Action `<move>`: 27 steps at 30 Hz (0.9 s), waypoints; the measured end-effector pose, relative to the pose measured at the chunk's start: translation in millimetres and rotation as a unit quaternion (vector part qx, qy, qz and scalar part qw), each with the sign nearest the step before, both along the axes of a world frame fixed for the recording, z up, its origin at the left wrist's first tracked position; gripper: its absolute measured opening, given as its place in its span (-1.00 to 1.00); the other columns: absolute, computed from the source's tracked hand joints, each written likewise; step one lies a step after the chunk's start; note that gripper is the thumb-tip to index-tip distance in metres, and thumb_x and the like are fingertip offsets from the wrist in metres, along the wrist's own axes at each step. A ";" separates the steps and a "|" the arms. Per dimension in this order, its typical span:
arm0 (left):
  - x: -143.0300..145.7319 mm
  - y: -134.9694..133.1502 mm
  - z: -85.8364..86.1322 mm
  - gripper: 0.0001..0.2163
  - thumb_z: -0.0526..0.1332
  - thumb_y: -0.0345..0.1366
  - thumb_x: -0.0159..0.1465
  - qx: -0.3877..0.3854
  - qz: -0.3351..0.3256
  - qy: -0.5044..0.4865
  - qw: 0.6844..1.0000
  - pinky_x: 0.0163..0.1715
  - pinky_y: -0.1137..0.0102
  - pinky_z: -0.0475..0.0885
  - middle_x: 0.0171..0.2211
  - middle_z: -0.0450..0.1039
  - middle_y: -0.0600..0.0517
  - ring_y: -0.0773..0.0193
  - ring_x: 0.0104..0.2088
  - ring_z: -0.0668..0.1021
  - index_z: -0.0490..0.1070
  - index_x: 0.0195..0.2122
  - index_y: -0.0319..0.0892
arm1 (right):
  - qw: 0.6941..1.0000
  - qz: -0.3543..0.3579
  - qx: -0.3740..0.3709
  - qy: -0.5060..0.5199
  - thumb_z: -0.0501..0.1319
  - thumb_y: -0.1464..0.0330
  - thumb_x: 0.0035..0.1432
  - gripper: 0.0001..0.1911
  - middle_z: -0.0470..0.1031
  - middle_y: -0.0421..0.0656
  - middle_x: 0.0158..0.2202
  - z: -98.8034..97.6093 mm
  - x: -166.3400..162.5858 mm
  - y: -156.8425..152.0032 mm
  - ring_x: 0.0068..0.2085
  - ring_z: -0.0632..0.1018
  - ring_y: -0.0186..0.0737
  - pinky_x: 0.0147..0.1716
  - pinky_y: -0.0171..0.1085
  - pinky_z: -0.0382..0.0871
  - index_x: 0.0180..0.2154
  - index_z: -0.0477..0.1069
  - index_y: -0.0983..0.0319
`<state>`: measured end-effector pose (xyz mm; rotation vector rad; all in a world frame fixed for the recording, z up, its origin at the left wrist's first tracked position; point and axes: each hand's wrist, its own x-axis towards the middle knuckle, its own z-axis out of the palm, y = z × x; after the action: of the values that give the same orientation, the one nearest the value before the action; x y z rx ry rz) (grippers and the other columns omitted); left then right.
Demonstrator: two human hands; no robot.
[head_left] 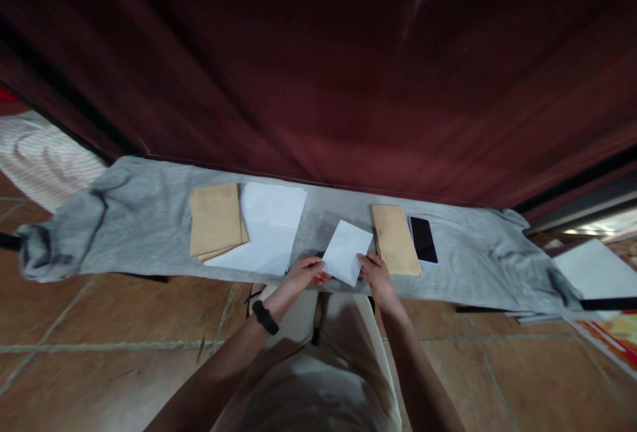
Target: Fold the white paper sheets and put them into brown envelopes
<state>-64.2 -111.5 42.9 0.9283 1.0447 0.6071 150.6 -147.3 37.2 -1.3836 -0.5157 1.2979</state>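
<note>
White paper [347, 253] sits between left grip [302, 274] and right grip [376, 273], both pinching its edges

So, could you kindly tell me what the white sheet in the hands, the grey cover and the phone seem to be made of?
White sheet: likely plain paper, matte, being thin with straight, crisp edges.
Grey cover: apparently soft cloth, dull, judging by its folds and wrinkles.
Phone: smooth dark front, probably glass; pale rim, perhaps plastic, too small to tell.

Room right of phone [423, 240] — curtain [318, 87] seemingly blocks ahead.
</note>
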 end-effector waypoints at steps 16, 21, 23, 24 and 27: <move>0.5 8.7 -1.7 -0.73 0.34 -0.06 0.16 0.059 0.043 0.038 0.997 -0.38 0.35 0.48 -0.45 0.60 0.00 0.21 -0.42 0.61 0.54 -0.26 -0.16 | 1.000 -0.006 -0.012 -0.018 0.47 0.09 -0.21 -0.52 0.63 -0.15 -0.35 -26.2 -5.7 10.6 -0.37 0.59 -0.14 -0.42 -0.26 0.43 -0.25 0.56 0.21; -66.6 38.3 8.5 -0.77 0.21 -0.23 0.23 0.307 0.188 0.256 0.897 -0.15 0.27 0.49 -0.13 0.59 -0.08 0.15 -0.18 0.58 0.53 -0.12 -0.14 | 0.992 0.018 0.007 -0.128 0.38 -0.01 -0.17 -0.49 0.62 -0.14 -0.37 -38.2 3.3 19.6 -0.38 0.57 -0.14 -0.40 -0.23 0.42 -0.26 0.56 0.23; -104.6 48.1 13.7 -0.72 0.17 -0.27 0.25 0.376 0.210 0.379 0.819 0.00 0.15 0.44 -0.04 0.53 -0.16 0.05 -0.04 0.55 0.50 -0.04 -0.18 | 0.979 0.034 0.022 -0.199 0.33 -0.05 -0.14 -0.47 0.61 -0.13 -0.38 -41.5 8.4 23.4 -0.37 0.56 -0.12 -0.34 -0.20 0.43 -0.28 0.56 0.23; -121.8 50.8 16.3 -0.70 0.15 -0.29 0.26 0.396 0.211 0.445 0.775 0.07 0.07 0.40 0.00 0.51 -0.22 -0.02 0.03 0.52 0.49 -0.02 -0.22 | 0.973 0.041 0.028 -0.225 0.31 -0.05 -0.13 -0.48 0.61 -0.13 -0.39 -42.2 11.1 25.5 -0.35 0.56 -0.11 -0.32 -0.19 0.43 -0.29 0.56 0.24; -156.2 49.5 22.8 -0.64 0.10 -0.34 0.30 0.434 0.150 0.579 0.673 0.19 -0.09 0.24 0.23 0.32 -0.36 -0.18 0.25 0.36 0.43 0.10 -0.28 | 0.966 0.061 0.035 -0.251 0.29 -0.02 -0.09 -0.51 0.62 -0.13 -0.36 -40.4 19.1 33.7 -0.30 0.57 -0.08 -0.27 -0.18 0.44 -0.27 0.58 0.23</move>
<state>-220.4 -62.0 65.7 2.1692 2.1567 0.8092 169.8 -113.6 -3.3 -1.6443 -0.9929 1.0055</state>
